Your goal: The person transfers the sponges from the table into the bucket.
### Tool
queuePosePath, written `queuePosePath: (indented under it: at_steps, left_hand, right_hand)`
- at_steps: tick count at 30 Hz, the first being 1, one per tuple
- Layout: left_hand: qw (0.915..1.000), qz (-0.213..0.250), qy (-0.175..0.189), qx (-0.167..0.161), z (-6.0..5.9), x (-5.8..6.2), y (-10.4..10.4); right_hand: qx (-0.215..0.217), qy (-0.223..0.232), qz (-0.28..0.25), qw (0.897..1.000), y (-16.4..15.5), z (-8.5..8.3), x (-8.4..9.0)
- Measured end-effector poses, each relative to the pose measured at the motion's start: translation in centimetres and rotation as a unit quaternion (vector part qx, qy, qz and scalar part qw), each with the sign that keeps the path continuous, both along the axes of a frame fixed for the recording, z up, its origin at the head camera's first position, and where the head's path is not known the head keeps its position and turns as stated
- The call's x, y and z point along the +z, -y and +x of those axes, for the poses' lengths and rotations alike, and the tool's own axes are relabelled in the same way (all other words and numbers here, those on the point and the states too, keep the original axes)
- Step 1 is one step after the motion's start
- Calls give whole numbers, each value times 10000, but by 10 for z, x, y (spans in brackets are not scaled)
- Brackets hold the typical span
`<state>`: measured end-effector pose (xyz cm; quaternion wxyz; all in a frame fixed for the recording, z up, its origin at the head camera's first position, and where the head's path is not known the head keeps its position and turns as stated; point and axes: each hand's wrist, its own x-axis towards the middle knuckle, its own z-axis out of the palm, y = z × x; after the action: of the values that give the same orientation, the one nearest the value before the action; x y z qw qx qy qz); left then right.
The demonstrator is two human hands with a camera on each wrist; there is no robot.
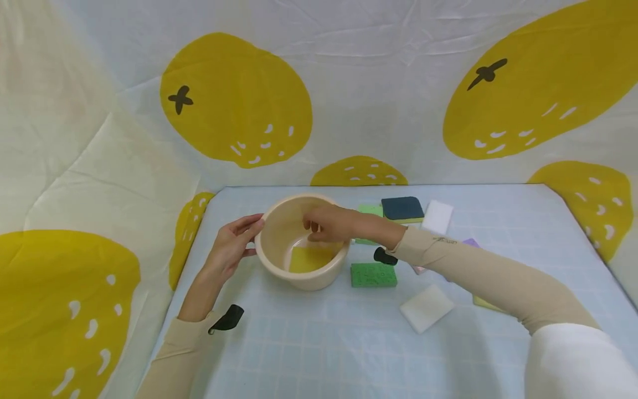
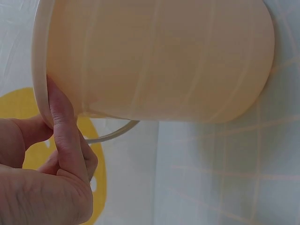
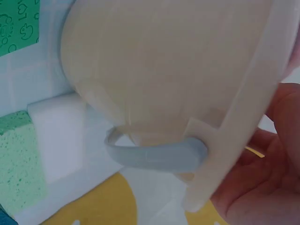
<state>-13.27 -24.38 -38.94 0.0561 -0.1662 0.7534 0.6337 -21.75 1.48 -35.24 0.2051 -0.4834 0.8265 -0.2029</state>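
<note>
The left hand (image 1: 230, 248) rests against the outer left rim of the bucket (image 1: 279, 260) — the left wrist view shows a finger (image 2: 63, 126) laid straight along the rim edge, the rest of the hand loosely bent beside it, nothing clamped. The right hand (image 1: 333, 223) reaches over the bucket's far rim with fingers dipping inside; in the right wrist view the palm (image 3: 262, 187) lies against the rim by the grey handle (image 3: 154, 157), but whether the fingers pinch the rim I cannot tell. The bucket stands upright on the table (image 1: 319, 343), left of centre, with a yellow sponge (image 1: 309, 259) lying flat on its bottom. Just right of the bucket lies a green sponge (image 1: 374, 275); further right and nearer the person, a white sponge (image 1: 426, 308). Behind the right forearm sit a dark blue sponge (image 1: 402, 209) and another white one (image 1: 437, 216), side by side — well apart from the bucket. A lemon-print cloth (image 1: 239, 100) hangs behind the table.
</note>
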Motion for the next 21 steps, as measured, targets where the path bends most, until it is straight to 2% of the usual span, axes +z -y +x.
queuePosePath:
  at_steps: [9,21]
  left_hand:
    - [10000,-11,-7,9,0,1,-1]
    - [10000,35,8,14,2,1,-2]
  right_hand:
    - [-83,157,-791,9967,-20,2,10]
    - [-631,416,-1805,9807,-52,7,13]
